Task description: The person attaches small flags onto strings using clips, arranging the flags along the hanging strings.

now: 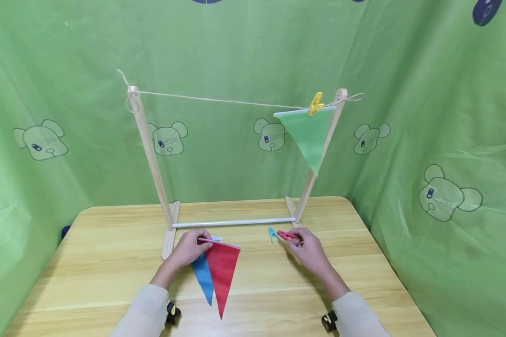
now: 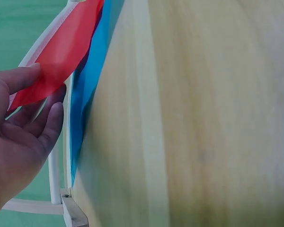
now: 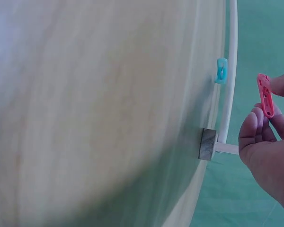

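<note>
My left hand point(image 1: 188, 248) pinches a red triangular pennant point(image 1: 223, 271) by one end of its white-edged top, between thumb and fingers. Behind it a blue pennant point(image 1: 203, 276) shows, partly covered by the red one; in the left wrist view the blue cloth point(image 2: 83, 99) appears to lie on the table. Between the thumb and fingers of my right hand point(image 1: 309, 250) is a pinkish-red clothespin point(image 3: 265, 95). A light blue clothespin point(image 1: 272, 234) sits on the table just left of that hand.
A wooden frame point(image 1: 152, 154) stands at the back of the table point(image 1: 109, 276), with a string point(image 1: 219, 99) tied between its posts. At the right, a yellow clothespin point(image 1: 315, 104) holds a green pennant point(image 1: 309, 138) on the string. A white rod point(image 1: 236, 222) joins the feet.
</note>
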`<action>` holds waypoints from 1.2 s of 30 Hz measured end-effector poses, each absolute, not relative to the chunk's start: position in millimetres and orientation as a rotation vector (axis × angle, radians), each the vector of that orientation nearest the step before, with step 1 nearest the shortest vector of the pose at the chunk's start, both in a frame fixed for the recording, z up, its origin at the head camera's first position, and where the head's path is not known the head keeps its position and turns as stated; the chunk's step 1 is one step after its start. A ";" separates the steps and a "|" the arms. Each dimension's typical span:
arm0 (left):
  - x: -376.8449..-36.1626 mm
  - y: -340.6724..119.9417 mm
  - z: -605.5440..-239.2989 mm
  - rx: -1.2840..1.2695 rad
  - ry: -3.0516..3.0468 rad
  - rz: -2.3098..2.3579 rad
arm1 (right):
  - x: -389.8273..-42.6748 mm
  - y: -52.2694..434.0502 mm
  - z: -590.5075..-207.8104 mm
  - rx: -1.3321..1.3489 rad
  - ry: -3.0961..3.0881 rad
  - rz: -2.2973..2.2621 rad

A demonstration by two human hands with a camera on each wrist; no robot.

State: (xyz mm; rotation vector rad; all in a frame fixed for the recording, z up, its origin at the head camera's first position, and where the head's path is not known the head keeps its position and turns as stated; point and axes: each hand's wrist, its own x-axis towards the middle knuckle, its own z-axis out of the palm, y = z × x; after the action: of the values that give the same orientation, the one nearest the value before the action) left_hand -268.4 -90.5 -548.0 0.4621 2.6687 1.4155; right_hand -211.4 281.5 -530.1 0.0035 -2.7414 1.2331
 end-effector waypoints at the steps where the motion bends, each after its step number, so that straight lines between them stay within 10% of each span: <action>1: -267.7 -90.3 -547.5 0.460 2.663 1.428 | -211.2 281.3 -529.1 0.006 -2.735 1.226; 36: -256.7 -83.8 -522.4 0.400 2.486 1.862 | -217.2 280.5 -488.3 0.096 -2.559 1.326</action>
State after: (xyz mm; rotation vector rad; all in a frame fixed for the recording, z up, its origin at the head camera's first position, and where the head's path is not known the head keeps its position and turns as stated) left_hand -256.7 -83.8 -522.4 0.3995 2.4857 1.8621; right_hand -217.2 280.5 -488.3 0.0965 -2.5594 1.3265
